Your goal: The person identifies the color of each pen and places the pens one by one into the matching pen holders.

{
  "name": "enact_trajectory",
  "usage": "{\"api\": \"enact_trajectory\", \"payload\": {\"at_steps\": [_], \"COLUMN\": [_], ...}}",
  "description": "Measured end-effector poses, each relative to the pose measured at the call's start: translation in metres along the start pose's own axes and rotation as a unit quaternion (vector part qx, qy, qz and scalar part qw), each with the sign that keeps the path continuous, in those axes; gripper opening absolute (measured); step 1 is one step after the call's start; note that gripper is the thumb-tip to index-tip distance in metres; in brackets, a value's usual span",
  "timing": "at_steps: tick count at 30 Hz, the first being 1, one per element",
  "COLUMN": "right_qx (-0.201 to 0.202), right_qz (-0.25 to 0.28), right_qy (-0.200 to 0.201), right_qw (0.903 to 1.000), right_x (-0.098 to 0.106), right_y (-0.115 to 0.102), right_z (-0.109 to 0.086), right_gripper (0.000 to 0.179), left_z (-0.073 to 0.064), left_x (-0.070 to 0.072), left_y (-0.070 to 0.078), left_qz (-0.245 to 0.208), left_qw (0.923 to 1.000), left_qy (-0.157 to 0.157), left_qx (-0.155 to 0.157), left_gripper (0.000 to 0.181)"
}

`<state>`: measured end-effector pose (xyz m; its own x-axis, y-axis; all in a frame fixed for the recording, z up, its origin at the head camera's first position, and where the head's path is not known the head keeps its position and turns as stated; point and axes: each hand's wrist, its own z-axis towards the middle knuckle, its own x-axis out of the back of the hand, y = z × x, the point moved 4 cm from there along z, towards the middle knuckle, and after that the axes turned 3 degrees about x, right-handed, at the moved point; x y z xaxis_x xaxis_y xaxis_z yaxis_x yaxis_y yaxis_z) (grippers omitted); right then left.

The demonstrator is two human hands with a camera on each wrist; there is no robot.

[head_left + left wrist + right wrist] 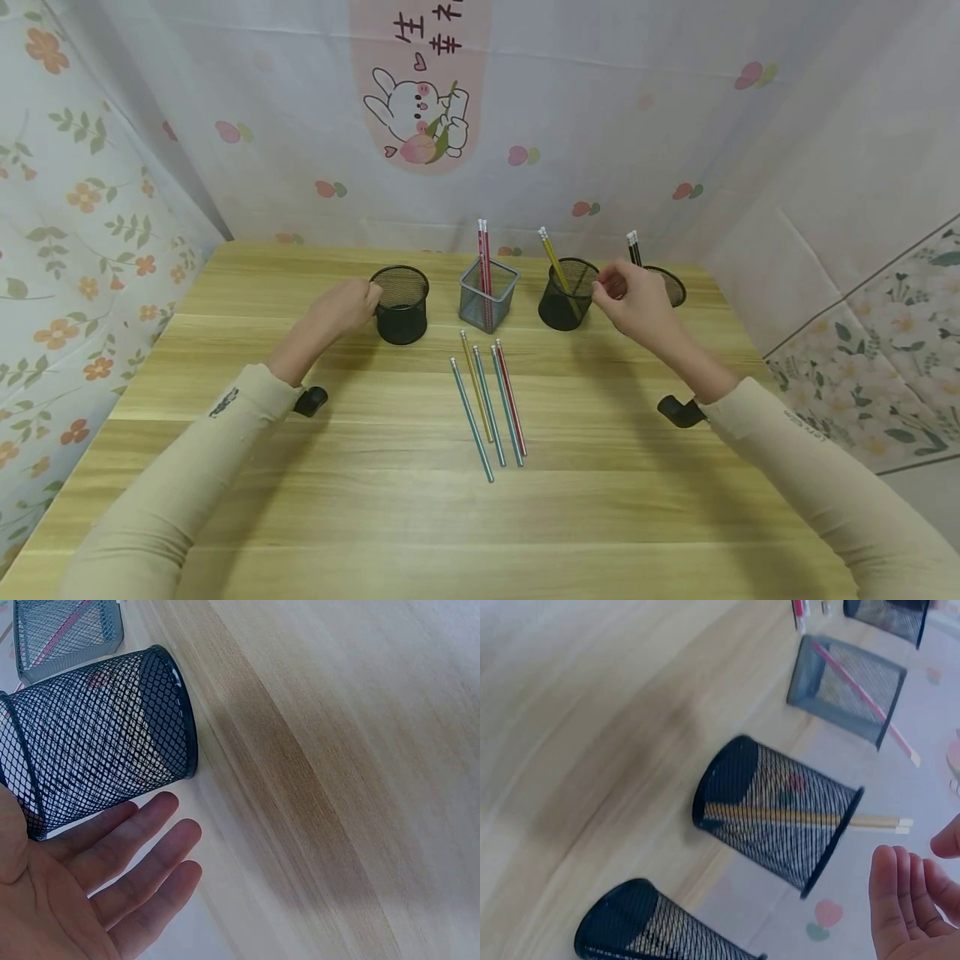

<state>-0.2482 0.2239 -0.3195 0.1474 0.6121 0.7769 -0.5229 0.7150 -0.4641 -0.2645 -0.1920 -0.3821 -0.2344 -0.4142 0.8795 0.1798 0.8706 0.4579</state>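
My left hand [345,307] is at the near left rim of a black round mesh pen holder [402,325]. In the left wrist view the thumb lies over that rim and the fingers [150,851] extend along the outside, so the rim seems pinched. No pencils show in this holder. My right hand [637,300] hovers between a round holder with yellow pencils [553,254] and a round holder at far right [670,286] with black pencils [634,248]. In the right wrist view its thumb and bent fingers [885,892] are apart, holding nothing.
A grey square mesh holder [487,310] with red pencils [483,258] stands between the round ones. In front of it lie blue pencils [471,417], a yellow pencil [477,385] and a red pencil [512,396] on the wooden table [375,517]. A printed curtain [300,125] hangs behind.
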Motion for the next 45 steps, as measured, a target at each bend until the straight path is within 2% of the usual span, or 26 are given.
{"api": "enact_trajectory", "payload": {"at_steps": [8, 14, 23, 37, 45], "right_qx": [-0.016, -0.036, -0.059, -0.069, -0.06], "right_qz": [0.014, 0.019, 0.019, 0.046, 0.056], "right_qy": [-0.041, -0.077, -0.106, -0.152, -0.171], "right_qw": [0.9989, 0.9962, 0.9925, 0.985, 0.9819], "right_x": [-0.017, -0.026, -0.038, -0.057, -0.07], "right_y": [-0.002, -0.003, -0.007, -0.009, -0.012], "right_z": [-0.008, -0.012, -0.016, -0.02, -0.022], "right_gripper": [0.005, 0.007, 0.008, 0.006, 0.005], "left_z": [0.0, 0.001, 0.002, 0.0, 0.0], "left_x": [-0.001, -0.002, -0.002, -0.001, 0.0], "left_y": [0.0, -0.001, -0.001, 0.0, 0.0], "left_qz": [0.017, -0.008, -0.004, 0.007, -0.01], "left_qw": [0.9997, 1.0, 1.0, 1.0, 0.9999], "left_qy": [-0.009, -0.003, 0.003, 0.001, 0.003], "left_qx": [-0.018, 0.0, 0.001, -0.004, 0.003], "left_gripper": [0.032, 0.04, 0.042, 0.039, 0.04]}}
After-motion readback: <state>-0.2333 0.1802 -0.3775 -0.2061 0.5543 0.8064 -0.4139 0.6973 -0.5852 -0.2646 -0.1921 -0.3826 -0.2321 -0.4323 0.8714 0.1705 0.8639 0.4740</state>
